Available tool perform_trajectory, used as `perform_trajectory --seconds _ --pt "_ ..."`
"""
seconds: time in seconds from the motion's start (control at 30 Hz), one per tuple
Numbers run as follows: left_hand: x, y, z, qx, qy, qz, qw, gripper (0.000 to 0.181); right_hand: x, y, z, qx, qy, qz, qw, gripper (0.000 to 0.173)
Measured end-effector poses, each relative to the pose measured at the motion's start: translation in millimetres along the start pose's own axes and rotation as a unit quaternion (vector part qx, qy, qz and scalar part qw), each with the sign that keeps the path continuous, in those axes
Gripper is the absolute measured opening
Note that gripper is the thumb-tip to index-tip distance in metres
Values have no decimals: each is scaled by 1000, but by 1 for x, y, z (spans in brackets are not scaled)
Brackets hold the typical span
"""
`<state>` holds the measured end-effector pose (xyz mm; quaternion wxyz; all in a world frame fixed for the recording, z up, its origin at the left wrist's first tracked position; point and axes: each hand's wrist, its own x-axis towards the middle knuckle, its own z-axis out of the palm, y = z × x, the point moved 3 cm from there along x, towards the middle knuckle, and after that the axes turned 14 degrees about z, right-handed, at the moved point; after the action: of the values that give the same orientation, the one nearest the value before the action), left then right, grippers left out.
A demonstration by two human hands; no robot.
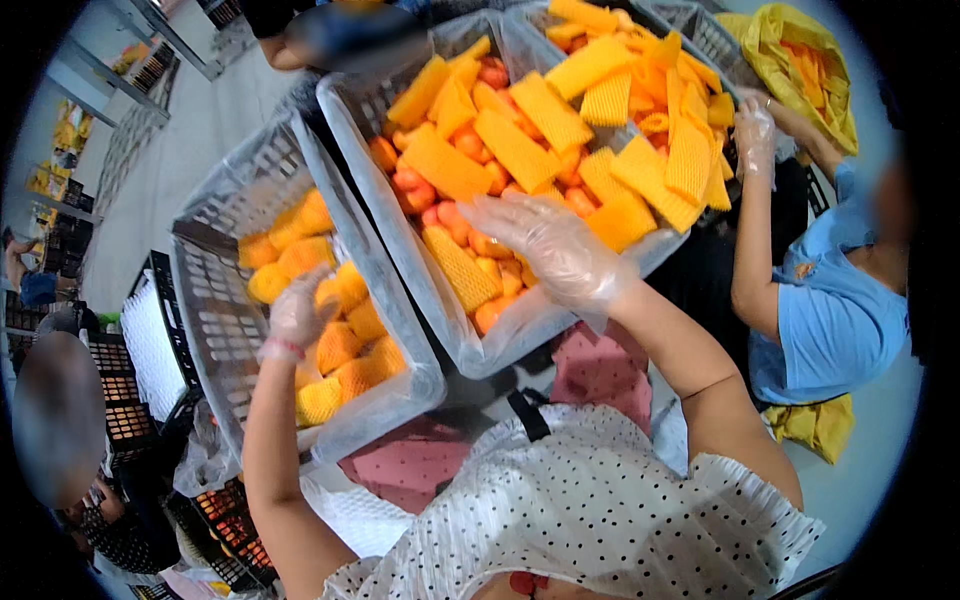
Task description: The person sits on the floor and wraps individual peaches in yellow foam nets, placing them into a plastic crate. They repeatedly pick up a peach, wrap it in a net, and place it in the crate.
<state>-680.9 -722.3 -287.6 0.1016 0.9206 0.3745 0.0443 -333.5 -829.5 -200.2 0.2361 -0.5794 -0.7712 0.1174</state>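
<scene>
My left hand (300, 309), in a clear plastic glove, rests on fruits in yellow foam-net sleeves (339, 349) inside the left plastic crate (429, 379). Whether its fingers grip one is not clear. Over the near end of the middle crate (480, 360) is my right hand (551, 244), gloved too, palm down with its fingers extended and together. Under and beside it lie bare orange-red fruits (472, 142) and flattened yellow foam-net sleeves (517, 150). Both crates have clear plastic liners. The fingertips of my right hand are close to the fruits; contact cannot be told.
A co-worker in a blue shirt (832, 300) sits at the right, one gloved hand (754, 139) beside a further crate heaped with sleeves. A yellow sack (802, 67) stands behind. Other people are at the top and far left, near black crates (120, 390).
</scene>
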Motion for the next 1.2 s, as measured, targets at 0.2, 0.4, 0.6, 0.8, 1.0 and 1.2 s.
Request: perform_trajectory --seconds 0.2,0.4,0.6,0.8,1.0,1.2 --pt "28 117 -88 -138 230 80 960 44 23 14 -10 -249 -266 19 931 52" --pt "56 188 -85 -424 342 150 825 53 28 -43 -34 444 9 37 895 38" --pt "51 182 -67 -590 295 185 729 52 18 -62 -26 343 -18 8 939 34" --pt "47 182 -70 -709 263 75 650 55 12 -65 -16 115 102 -3 988 32" --pt "50 179 -61 -727 254 98 631 64 12 -58 -10 198 89 -12 976 32" --pt "54 187 -62 -735 234 93 630 74 17 -47 -4 428 109 86 893 28"
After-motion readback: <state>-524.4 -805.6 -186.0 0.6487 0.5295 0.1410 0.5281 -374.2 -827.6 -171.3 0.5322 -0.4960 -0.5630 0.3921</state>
